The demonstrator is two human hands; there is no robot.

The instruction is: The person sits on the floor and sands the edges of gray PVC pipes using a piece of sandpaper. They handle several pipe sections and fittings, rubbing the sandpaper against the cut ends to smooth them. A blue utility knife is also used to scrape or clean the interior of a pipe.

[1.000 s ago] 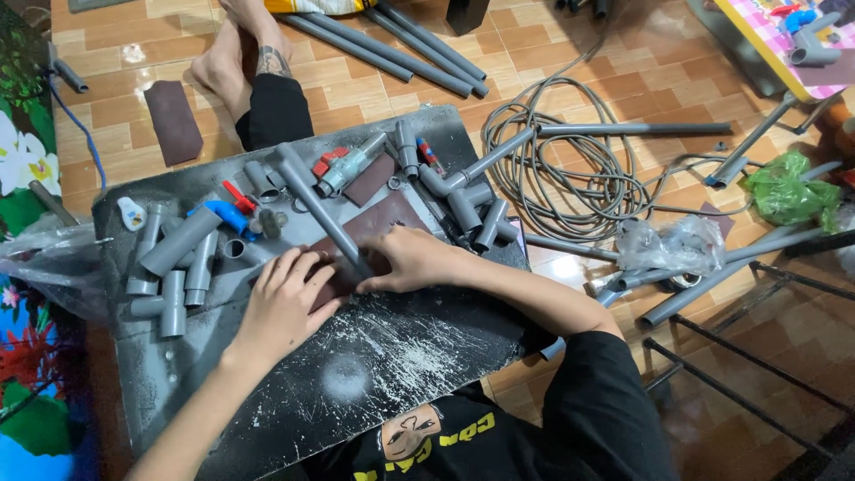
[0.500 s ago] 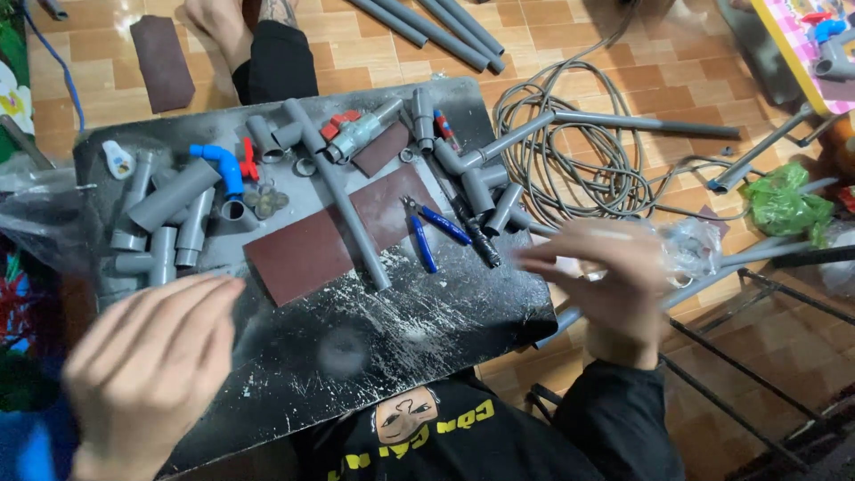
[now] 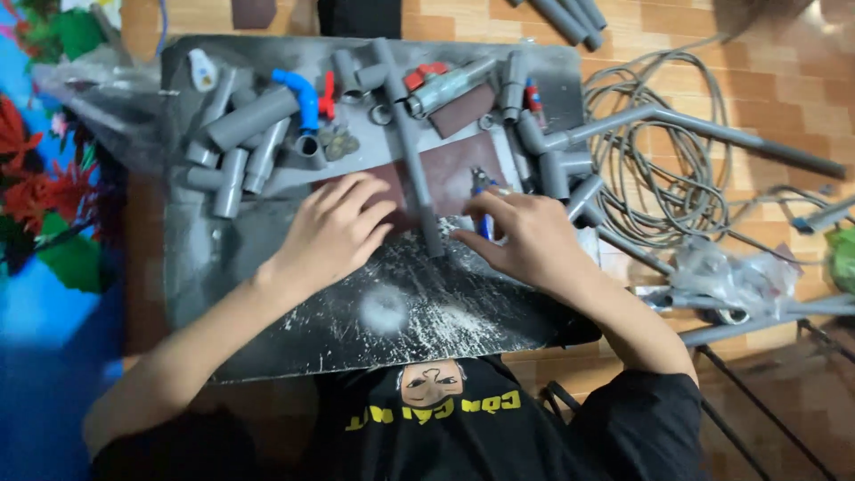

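My left hand [image 3: 334, 233] lies flat, fingers spread, on a brown abrasive sheet [image 3: 459, 165] on the dark work board [image 3: 267, 294]. It rests just left of a long grey pipe [image 3: 408, 134] that crosses the sheet. On the other side of that pipe, my right hand [image 3: 525, 242] covers blue-handled pliers [image 3: 483, 189]. Its fingers curl over them and its thumb is near the pipe's lower end. Whether the pliers are gripped is hidden by the fingers.
Grey pipe pieces and fittings [image 3: 240, 134], a blue elbow [image 3: 301, 87] and a red-handled valve [image 3: 427, 76] crowd the board's far half. A cable coil [image 3: 663, 174], long pipes [image 3: 712, 134], a plastic bag [image 3: 730, 276] and a metal frame [image 3: 757, 392] lie on the tiled floor to the right.
Both hands have come back onto the board from its sides. The left now presses the brown sheet; the right has moved left onto the pliers. The camera has shifted closer.
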